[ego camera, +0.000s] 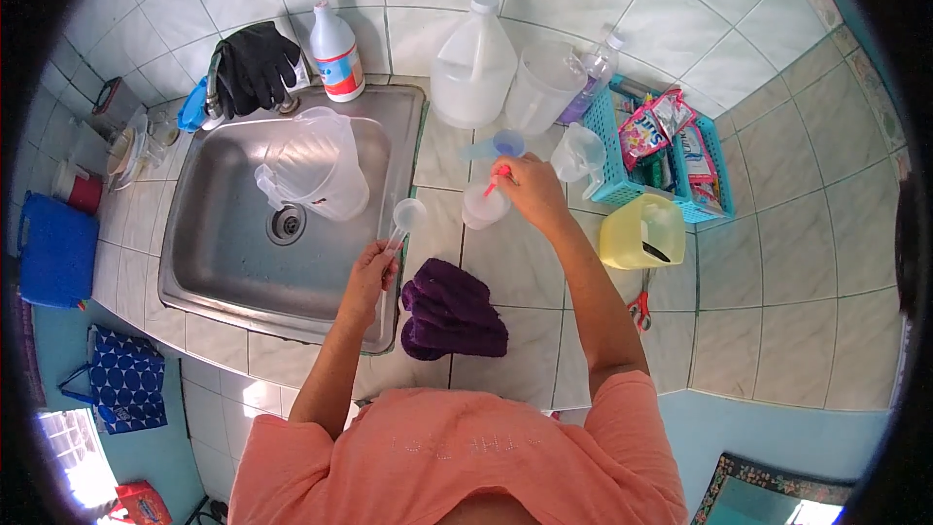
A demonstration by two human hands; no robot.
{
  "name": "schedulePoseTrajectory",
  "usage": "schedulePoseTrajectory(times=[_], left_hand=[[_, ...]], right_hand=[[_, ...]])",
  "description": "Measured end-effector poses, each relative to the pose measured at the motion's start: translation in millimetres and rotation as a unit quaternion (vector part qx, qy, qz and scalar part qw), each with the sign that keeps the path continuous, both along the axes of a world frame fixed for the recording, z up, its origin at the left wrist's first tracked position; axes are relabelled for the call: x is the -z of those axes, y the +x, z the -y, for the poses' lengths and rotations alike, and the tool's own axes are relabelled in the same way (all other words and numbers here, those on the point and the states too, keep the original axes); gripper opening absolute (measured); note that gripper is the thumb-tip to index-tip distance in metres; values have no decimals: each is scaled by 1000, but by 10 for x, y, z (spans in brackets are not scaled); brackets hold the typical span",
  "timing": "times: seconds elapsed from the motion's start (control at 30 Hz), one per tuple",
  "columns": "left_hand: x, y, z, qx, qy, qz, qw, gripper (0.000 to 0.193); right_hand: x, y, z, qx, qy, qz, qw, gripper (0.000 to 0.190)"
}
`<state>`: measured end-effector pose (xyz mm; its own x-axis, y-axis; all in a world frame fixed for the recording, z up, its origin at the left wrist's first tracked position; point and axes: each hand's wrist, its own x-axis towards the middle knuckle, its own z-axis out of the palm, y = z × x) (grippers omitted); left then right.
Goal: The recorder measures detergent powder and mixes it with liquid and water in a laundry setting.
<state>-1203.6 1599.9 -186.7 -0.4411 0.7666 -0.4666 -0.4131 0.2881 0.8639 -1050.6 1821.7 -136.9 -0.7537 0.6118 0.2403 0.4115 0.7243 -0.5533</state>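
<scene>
My left hand (373, 271) grips the handle of a clear plastic measuring scoop (410, 214), whose cup hangs over the sink's right rim. In my right hand (531, 189) is a small red plastic stirrer or spoon (493, 186), its lower end inside a translucent plastic cup (485, 208). That cup stands on the tiled counter. Just behind it lies a blue measuring scoop (507, 143). To the right of my right hand is a small clear plastic cup with a handle (578, 153). A folded dark purple towel (453, 310) rests on the counter between my forearms.
A translucent pitcher (332, 168) lies in the steel sink (219, 262). Against the wall stand a bleach bottle (337, 55), a large jug (472, 73) and a clear pitcher (547, 87). Right are turquoise baskets (619, 191) of sachets, a yellow container (630, 240) and red-handled scissors (641, 310).
</scene>
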Motion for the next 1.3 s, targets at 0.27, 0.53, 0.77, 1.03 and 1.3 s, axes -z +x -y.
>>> schedulePoseTrajectory(times=[0.27, 0.53, 0.77, 1.03, 1.3], left_hand=[[-5, 8, -22, 9, 2, -2, 1000, 17], [-20, 15, -46, 10, -2, 5, 1000, 16], [19, 17, -35, 12, -8, -12, 1000, 17], [31, 48, -61, 14, 7, 2, 1000, 16], [24, 85, -86, 16, 8, 13, 1000, 17]], right_hand=[[-75, -20, 26, -14, -13, 5, 1000, 12], [-85, -25, 23, -16, -10, 19, 1000, 11], [-41, -1, 20, -33, -17, 11, 999, 9], [-16, -10, 0, -52, -51, 29, 997, 12], [-67, 7, 37, 16, -40, 38, 998, 9]])
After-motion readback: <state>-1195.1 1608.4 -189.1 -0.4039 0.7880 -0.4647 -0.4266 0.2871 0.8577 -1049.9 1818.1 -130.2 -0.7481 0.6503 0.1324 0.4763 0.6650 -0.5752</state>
